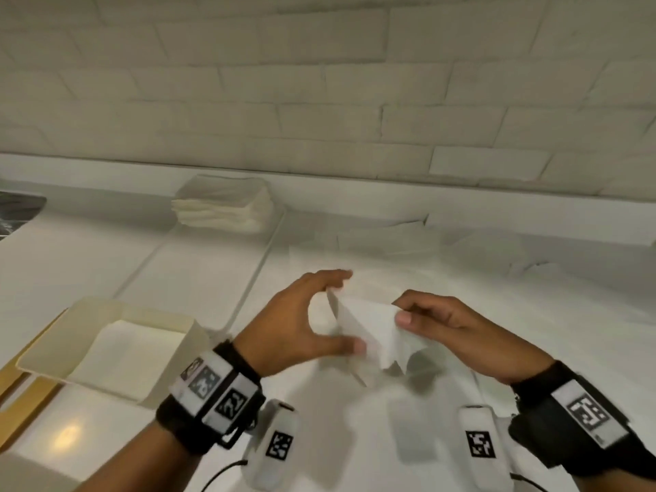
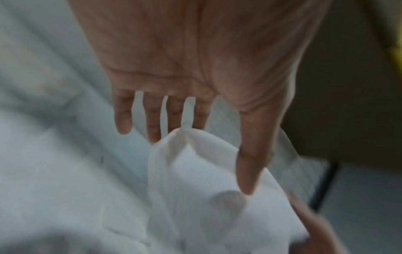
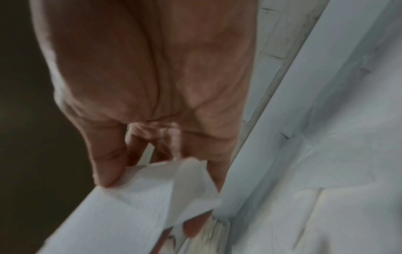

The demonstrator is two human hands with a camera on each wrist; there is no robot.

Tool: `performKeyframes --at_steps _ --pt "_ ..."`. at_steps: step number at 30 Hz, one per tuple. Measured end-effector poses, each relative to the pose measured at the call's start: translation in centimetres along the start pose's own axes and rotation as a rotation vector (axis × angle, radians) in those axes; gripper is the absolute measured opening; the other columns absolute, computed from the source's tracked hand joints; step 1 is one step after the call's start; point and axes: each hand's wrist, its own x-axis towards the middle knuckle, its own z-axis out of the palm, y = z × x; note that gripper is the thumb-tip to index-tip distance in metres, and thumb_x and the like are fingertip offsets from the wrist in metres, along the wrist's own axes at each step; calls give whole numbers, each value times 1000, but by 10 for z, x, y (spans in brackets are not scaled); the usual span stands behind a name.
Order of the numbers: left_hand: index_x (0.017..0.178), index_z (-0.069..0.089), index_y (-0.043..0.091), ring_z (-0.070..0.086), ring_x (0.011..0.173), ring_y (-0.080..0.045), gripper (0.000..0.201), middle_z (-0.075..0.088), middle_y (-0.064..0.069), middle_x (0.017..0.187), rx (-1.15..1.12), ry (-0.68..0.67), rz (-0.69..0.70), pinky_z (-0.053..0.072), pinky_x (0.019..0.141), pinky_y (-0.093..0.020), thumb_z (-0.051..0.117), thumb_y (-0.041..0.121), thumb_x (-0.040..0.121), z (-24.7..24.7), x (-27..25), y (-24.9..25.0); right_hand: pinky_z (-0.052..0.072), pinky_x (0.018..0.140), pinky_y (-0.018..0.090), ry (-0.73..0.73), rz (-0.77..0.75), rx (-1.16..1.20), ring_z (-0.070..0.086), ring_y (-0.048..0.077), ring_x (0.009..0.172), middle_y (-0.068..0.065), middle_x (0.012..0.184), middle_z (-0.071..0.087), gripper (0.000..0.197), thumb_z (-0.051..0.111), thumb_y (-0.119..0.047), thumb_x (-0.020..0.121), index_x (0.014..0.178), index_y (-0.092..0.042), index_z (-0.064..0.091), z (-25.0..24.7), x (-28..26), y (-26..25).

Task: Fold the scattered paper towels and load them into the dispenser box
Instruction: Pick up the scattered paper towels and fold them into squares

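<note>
White counter (image 1: 355,438) under a tiled wall, left hand (image 1: 298,321) and right hand (image 1: 458,332) each pinching one paper towel (image 1: 369,335), open box (image 1: 117,346) left.

White-painted brick wall (image 1: 319,83) behind a glossy white countertop (image 1: 88,250). Narrow white ledge (image 1: 497,207) along wall base. Warm lamp reflection (image 1: 67,436) near left.

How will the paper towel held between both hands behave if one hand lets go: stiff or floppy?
Probably floppy: the paper towel already sags and creases between the left hand and right hand. Likely very light, since fingertip pinches alone carry it. It looks thin, so a sharp tug could tear it.
</note>
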Motion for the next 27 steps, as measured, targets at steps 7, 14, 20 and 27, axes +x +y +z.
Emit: performKeyframes --at_steps 7,14,20,27 --pt "77 71 22 68 83 -16 19 73 -1 89 -388 -31 -245 49 77 -28 79 35 65 -13 -2 -25 42 108 37 93 185 -104 60 10 111 -10 115 66 42 42 -60 94 112 -31 66 7 7 30" --pt "85 73 25 72 74 -18 16 75 3 84 -173 288 -304 51 60 -28 84 30 74 -33 -18 -39 46 92 31 47 495 -1031 48 18 114 -1 130 42 70 57 -62 86 139 -21 37 28 9 78" --pt "80 76 21 73 76 -16 22 77 3 82 -117 268 -328 52 69 -26 85 41 73 -40 -22 -40 45 83 27 126 497 -979 54 13 101 -10 110 56 36 63 -48 88 115 -28 50 29 10 79" --pt "77 69 30 68 74 -26 23 73 -4 86 -163 335 -362 53 66 -41 74 48 65 -42 -23 -43 44 100 32 199 437 -792 29 18 129 -3 141 24 84 67 -64 77 144 -28 31 24 9 86"
